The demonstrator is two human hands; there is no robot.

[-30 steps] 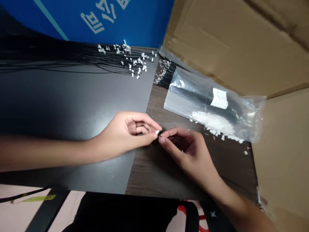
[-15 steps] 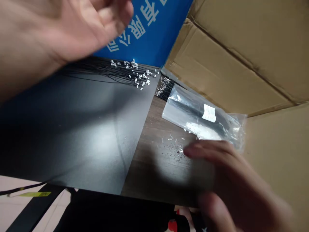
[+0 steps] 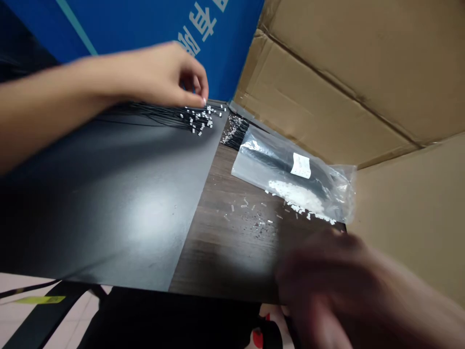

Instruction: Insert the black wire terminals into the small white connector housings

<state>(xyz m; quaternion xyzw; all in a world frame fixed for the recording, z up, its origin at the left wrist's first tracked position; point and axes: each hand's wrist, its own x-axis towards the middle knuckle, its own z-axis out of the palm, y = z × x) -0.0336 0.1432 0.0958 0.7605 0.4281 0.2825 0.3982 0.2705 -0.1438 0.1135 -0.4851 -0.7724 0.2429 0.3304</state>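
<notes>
Over at the far edge of the matte black board [image 3: 109,203], the left hand [image 3: 160,72] hangs with its fingers curled, fingertips [image 3: 203,99] just above a fan of thin black wires [image 3: 156,114] tipped with small white connectors [image 3: 199,118]. Is it pinching something? Can't tell from here. The right hand [image 3: 327,286] is a blur low on the right, over the brown wood-grain tabletop [image 3: 218,252], so its grip can't be called either. A good batch of wires lies fanned out on the board, and there's more to come: a clear plastic bag [image 3: 286,172] holds a dark coil of wire and a heap of white connectors, with loose bits scattered beside it. Its white label [image 3: 301,165] is too small to read, and the white characters on the blue panel [image 3: 145,29] are cut off and turned, unreadable.
</notes>
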